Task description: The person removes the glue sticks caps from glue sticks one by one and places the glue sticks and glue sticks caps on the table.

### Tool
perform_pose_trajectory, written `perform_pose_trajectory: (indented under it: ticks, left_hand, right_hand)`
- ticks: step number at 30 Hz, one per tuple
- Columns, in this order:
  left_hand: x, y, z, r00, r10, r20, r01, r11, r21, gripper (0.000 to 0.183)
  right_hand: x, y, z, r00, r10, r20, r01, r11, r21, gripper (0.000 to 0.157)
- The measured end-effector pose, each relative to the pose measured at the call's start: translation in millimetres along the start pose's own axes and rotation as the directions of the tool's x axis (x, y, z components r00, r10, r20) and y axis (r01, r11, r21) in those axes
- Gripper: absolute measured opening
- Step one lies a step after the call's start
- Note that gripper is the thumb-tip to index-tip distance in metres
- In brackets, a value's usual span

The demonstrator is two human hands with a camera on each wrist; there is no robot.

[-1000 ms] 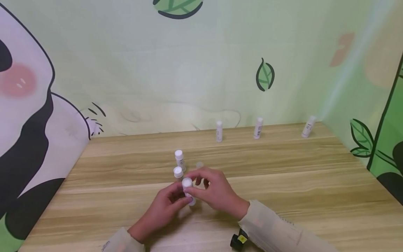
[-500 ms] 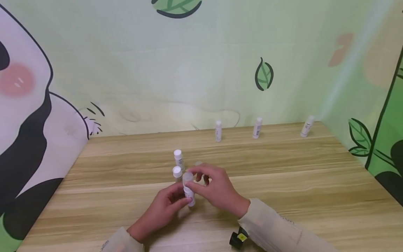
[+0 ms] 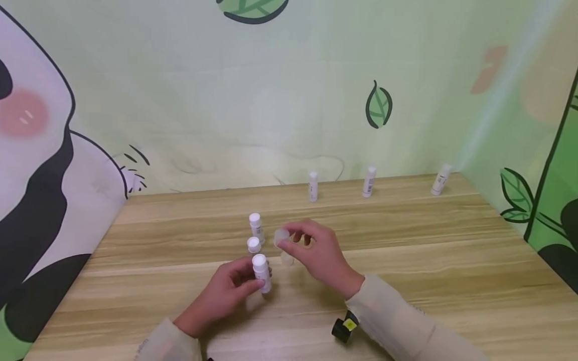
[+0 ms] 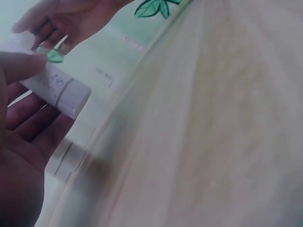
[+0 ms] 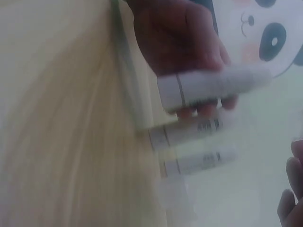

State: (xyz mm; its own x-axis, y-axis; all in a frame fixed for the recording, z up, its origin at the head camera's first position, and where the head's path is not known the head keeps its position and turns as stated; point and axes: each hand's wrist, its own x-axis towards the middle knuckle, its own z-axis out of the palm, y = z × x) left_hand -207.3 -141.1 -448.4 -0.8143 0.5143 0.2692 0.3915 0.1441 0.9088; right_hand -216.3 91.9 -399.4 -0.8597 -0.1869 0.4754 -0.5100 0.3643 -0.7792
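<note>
A white glue stick (image 3: 261, 273) stands nearly upright in my left hand (image 3: 223, 288), gripped between thumb and fingers. Its white top faces up; in the left wrist view printed lettering shows on the glue stick (image 4: 54, 87). My right hand (image 3: 321, 253) pinches a translucent cap (image 3: 282, 236) between thumb and fingertips, to the right of the stick and apart from it. Below that, another translucent piece (image 3: 287, 259) shows on the table, partly covered by the held cap. Just behind the left hand stand two more white glue sticks, one nearer (image 3: 254, 244) and one farther (image 3: 256, 226).
Along the table's back edge stand three white sticks, at left (image 3: 313, 187), middle (image 3: 369, 182) and right (image 3: 441, 180). A small black object with a yellow label (image 3: 344, 327) lies by the right sleeve. A printed backdrop (image 3: 203, 100) rises behind the wooden table (image 3: 406, 281).
The right hand has lifted the translucent cap off the glue stick's top and moved it back and to the right. The left hand with the stick has shifted slightly left.
</note>
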Motion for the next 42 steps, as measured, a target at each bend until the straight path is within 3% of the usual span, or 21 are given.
perform_pose_trajectory:
  ticks: [7, 15, 28, 35, 42]
  left_hand:
    - [-2.8, -10.6, -23.8, 0.996, 0.068, 0.052, -0.067, 0.998, -0.014, 0.026]
    - [-1.8, -19.4, -44.6, 0.999, -0.037, -0.013, 0.038, 0.996, 0.086, 0.031]
    - [16.4, -35.0, -64.7, 0.988, -0.126, -0.084, 0.134, 0.986, 0.098, 0.034]
    - [29.5, -41.9, -71.1, 0.988, -0.122, -0.1, 0.129, 0.989, 0.075, 0.031]
    - [35.2, -44.2, -73.6, 0.989, -0.123, -0.083, 0.13, 0.987, 0.092, 0.032]
  right_hand:
    - [6.0, 13.3, -0.9, 0.997, 0.078, 0.018, -0.077, 0.996, -0.034, 0.03]
    - [9.0, 25.0, -0.1, 0.985, 0.163, 0.049, -0.158, 0.984, -0.082, 0.034]
    - [16.9, 42.6, -2.3, 0.954, 0.274, 0.125, -0.245, 0.947, -0.208, 0.03]
    - [18.5, 50.6, -1.6, 0.926, 0.329, 0.188, -0.279, 0.928, -0.247, 0.028]
    - [19.4, 60.5, -2.9, 0.917, 0.317, 0.242, -0.228, 0.915, -0.333, 0.025]
